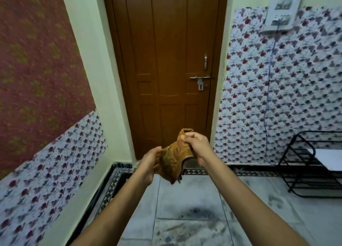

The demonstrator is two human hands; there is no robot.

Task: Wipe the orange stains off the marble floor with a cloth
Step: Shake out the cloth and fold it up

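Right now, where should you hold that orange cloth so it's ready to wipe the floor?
Probably grip the bunched top of the cloth, coming from above, as the right hand does, pinching the upper corner. The left hand holds its left edge. The rest hangs in loose folds above the marble floor, so gathering the top leaves a pad underneath.

Pale grey marble tile floor (194,194) with dark smudges, patterned black-and-white border strip (118,188) along walls; black metal wire rack (303,164) stands on it at right.
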